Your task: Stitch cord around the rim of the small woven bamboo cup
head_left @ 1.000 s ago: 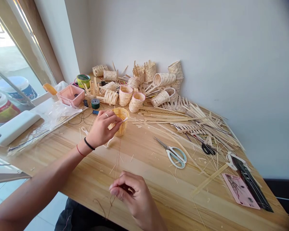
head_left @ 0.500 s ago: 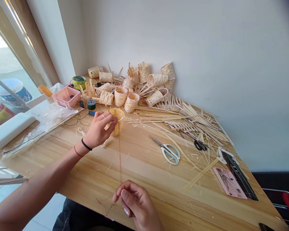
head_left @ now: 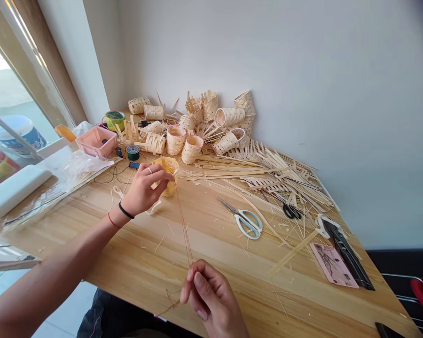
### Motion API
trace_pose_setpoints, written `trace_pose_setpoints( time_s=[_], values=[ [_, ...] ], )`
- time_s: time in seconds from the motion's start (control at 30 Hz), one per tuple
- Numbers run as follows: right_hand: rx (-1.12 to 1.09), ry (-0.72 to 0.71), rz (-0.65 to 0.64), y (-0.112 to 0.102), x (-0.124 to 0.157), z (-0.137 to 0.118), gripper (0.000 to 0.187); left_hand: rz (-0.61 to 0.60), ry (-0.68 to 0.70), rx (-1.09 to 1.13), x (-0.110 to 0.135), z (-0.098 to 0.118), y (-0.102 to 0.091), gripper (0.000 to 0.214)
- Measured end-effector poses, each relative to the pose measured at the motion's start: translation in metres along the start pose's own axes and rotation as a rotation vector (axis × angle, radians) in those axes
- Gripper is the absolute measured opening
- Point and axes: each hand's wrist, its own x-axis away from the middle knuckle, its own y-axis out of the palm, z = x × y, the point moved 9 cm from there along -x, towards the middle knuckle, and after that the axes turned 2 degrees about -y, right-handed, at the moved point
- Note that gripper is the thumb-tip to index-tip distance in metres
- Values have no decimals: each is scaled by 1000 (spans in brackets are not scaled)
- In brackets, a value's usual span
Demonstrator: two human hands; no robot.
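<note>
On the wooden table [head_left: 127,263], left of centre, I have a yellow woven basket [head_left: 171,188] in the head view, its lower part partly hidden behind the left hand [head_left: 151,188]. That hand's thumb and fingers pinch the white edging [head_left: 176,172] at the rim. The right hand [head_left: 211,295], nearer the wearer, is curled with its fingertips gripping doubled red thread [head_left: 184,224], drawn nearly straight between the hands. Needle: cannot tell.

Risks, my judgement: a hard pull could snap the thread or drag the rim askew; a slack left pinch could let the edging lift. The loose tail below the right hand looks kinked, so it could knot or snag at the table's near edge.

Orientation: basket mouth up, long axis roughly vertical. Thread runs from rim toward the wearer, slightly rightward.
</note>
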Motion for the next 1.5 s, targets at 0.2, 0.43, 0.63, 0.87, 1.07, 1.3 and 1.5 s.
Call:
trace_pose_setpoints(
  time_s=[0.2,0.43,0.63,0.87,1.07,1.3,1.5],
  values=[
    [-42,-16,0,-4,2,-8,34,-15,-13,3,0,-1,0,19],
    [-58,-55,85,-13,2,-21,30,1,15,14,0,0,-1,18],
    [-151,-47,72,-14,1,-23,31,5,5,14,0,0,-1,16],
    [-207,-59,49,-15,2,-26,26,-15,50,30,2,0,3,23],
    [-174,-64,54,-12,0,-27,26,-37,71,25,4,0,5,31],
    [-129,-8,59,-6,4,-21,31,-98,63,5,4,2,9,35],
    [-126,57,101,-15,12,-7,32,-112,67,14,4,0,10,38]
  ],
)
